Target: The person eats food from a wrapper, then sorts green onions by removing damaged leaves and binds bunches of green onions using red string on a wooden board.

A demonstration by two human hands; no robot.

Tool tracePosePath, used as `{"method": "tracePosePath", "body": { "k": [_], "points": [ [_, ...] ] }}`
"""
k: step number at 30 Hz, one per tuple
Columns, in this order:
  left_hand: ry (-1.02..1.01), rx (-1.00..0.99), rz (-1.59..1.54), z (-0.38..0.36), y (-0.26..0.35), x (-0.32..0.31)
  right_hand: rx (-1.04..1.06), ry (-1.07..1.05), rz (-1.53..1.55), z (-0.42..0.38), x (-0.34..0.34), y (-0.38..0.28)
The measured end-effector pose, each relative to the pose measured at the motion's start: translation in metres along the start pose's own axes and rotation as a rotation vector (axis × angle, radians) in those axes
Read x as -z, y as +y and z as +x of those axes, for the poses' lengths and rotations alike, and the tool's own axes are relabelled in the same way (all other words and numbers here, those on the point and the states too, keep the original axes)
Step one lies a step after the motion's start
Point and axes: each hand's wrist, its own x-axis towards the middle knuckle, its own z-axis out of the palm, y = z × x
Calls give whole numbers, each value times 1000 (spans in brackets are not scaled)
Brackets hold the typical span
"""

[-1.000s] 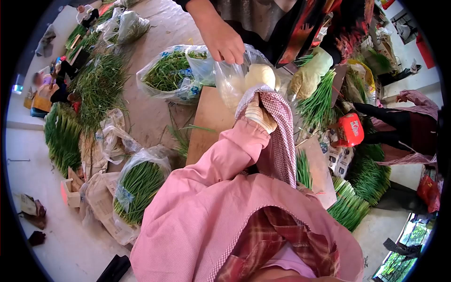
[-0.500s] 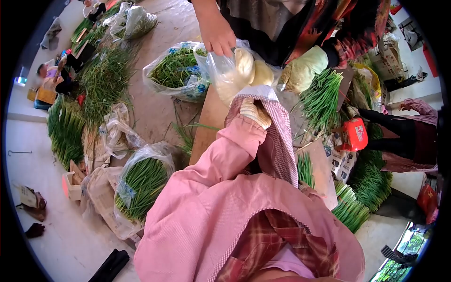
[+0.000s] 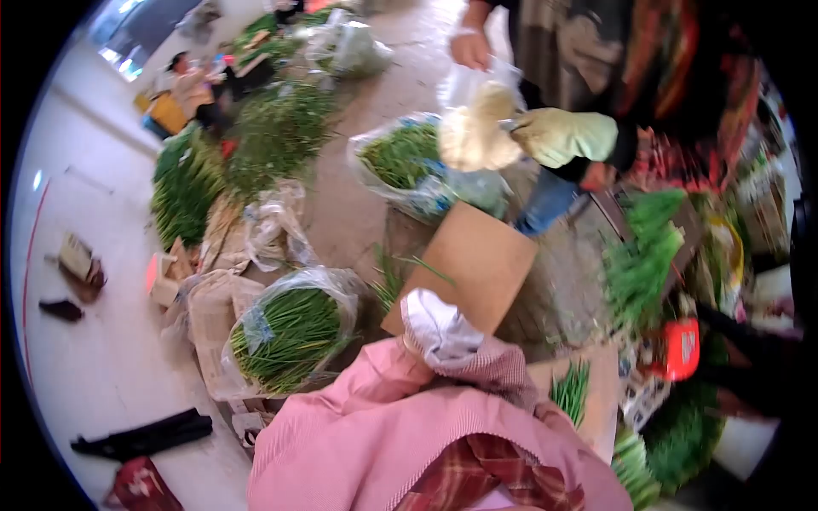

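From my feed, the biggest thing is the floor (image 3: 354,221), dull grey-brown and flat. Next, 1 pink smock (image 3: 358,443), finely textured fabric w/ a checked edge, filling the bottom ctr. A co-worker (image 3: 588,77) in blotchy dark & red clothing stands at top R. Loose pile of greens (image 3: 281,128), tangled & stringy, upper L, w/ a dense stack of greens (image 3: 183,183) beside it.

I count 3 clear plastic bags w/ greens: front bag (image 3: 351,319), wrinkled film around long thin stalks; mid bag (image 3: 434,200); far bag (image 3: 362,51). Also 1 brown board (image 3: 481,264), flat, smooth, rectangular, just beyond my hands.

Co-worker's bare hand (image 3: 470,49) grips 1 thin translucent bag (image 3: 503,75); their gloved hand (image 3: 554,136), fabric, pale green-yellow, is at 1 cream bundle (image 3: 481,140), soft & lumpy.

Smaller: white cloth (image 3: 447,332), approx 1 pc, soft & folded, over my L hand (image 3: 413,342) at the near edge of the board. L hand mostly covered, can't tell if open or closed. R hand n/a, out of sight, so can't tell its state. Last, 1 red container (image 3: 682,349), far R, blurred.
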Motion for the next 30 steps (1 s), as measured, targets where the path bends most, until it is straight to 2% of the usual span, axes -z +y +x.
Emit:
{"method": "tracePosePath", "body": {
  "k": [8,16,19,23,25,27,30],
  "points": [
    [-86,-25,80,-31,26,73,59,-67,-46,26,-99,-52],
    [-103,1,217,-68,76,181,78,-36,-52,19,-194,-40],
    [-56,75,371,-86,68,215,88,-87,-50,15,-204,-31],
    [-18,182,688,-92,39,250,114,-238,61,54,-222,-20],
    [-9,244,879,-93,22,272,-51,-246,215,56,-217,-21],
    [-18,311,1049,-92,6,290,-304,-231,31,78,-209,-28],
    [-64,403,1251,-81,-19,308,-241,-458,-144,62,-221,-31]
  ]
}}
